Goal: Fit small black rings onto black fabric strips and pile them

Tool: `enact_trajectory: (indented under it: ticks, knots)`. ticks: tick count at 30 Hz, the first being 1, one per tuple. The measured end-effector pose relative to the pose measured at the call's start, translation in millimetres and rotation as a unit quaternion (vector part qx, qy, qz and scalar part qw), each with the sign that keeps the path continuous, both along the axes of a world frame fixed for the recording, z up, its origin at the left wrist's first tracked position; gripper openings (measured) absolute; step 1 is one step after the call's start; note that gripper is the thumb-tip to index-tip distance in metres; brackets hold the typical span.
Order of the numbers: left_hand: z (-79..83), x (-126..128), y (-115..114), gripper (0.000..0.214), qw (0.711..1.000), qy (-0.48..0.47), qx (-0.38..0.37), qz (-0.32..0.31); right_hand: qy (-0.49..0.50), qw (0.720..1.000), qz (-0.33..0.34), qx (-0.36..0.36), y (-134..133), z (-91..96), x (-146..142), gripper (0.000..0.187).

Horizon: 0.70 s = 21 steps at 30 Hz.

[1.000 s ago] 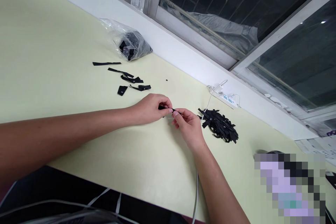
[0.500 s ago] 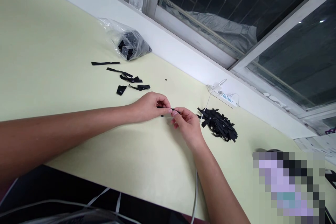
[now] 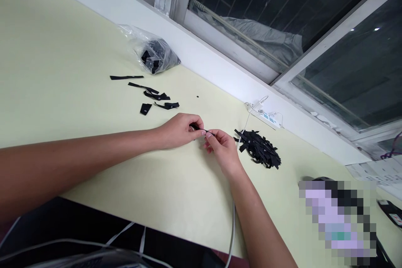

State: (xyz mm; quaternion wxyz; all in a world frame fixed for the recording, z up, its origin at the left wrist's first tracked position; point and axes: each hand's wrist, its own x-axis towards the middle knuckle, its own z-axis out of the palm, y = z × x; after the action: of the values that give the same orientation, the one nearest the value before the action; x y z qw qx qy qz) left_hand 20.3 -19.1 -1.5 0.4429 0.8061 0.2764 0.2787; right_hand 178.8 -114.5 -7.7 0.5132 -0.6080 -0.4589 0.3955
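Observation:
Between my two hands, a thin black fabric strip [image 3: 197,127] is stretched over the table. My left hand [image 3: 182,130] pinches it from the left, fingers curled round one end. From the right, my right hand [image 3: 224,146] grips it between thumb and fingers, its tips nearly touching the left ones. Much of the strip is hidden by the fingers. Just right of my right hand lies a heap of black strips [image 3: 262,148]. Several separate black pieces, including a short label-like piece [image 3: 145,109], lie beyond my left hand.
A clear plastic bag [image 3: 160,56] with black pieces inside rests near the wall. A white power strip [image 3: 266,118] sits at the back, its pale cable [image 3: 233,234] crossing the table by my right arm. A blurred-out lilac object [image 3: 333,217] lies at the right.
Both hands keep their pinch on the strip, which now bows upward slightly at my left fingers. The small dark dot below my left hand is mostly covered. The view has shifted slightly.

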Motion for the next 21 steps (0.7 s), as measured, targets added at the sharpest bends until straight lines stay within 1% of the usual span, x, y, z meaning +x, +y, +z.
enact_trajectory:
  ticks: [6, 10, 14, 17, 19, 21]
  knots:
    - [-0.2, 1, 0, 0.011, 1.0, -0.02, -0.01, 0.003, 0.004, 1.0, -0.003, -0.004, 1, -1.3, -3, 0.032]
    - [-2.4, 1, 3, 0.013, 0.998, -0.052, -0.009, -0.014, -0.003, 1.0, -0.009, -0.003, 2, -2.2, -4, 0.034]
    - [-4.6, 1, 6, 0.015, 0.998, -0.048, -0.009, -0.035, -0.009, 1.0, -0.011, -0.006, 3, -5.8, -1, 0.037]
    - [-5.6, 0, 8, 0.015, 0.999, -0.045, -0.001, -0.028, -0.018, 1.0, -0.013, -0.005, 4, -10.1, 2, 0.036]
    - [-5.3, -1, 12, 0.016, 0.999, -0.049, 0.011, -0.012, -0.064, 0.998, -0.023, 0.007, 4, -12.6, 1, 0.037]
    - [-4.3, -4, 18, 0.017, 0.997, -0.068, 0.021, 0.011, -0.17, 0.985, -0.019, 0.039, 3, -14.3, -5, 0.039]
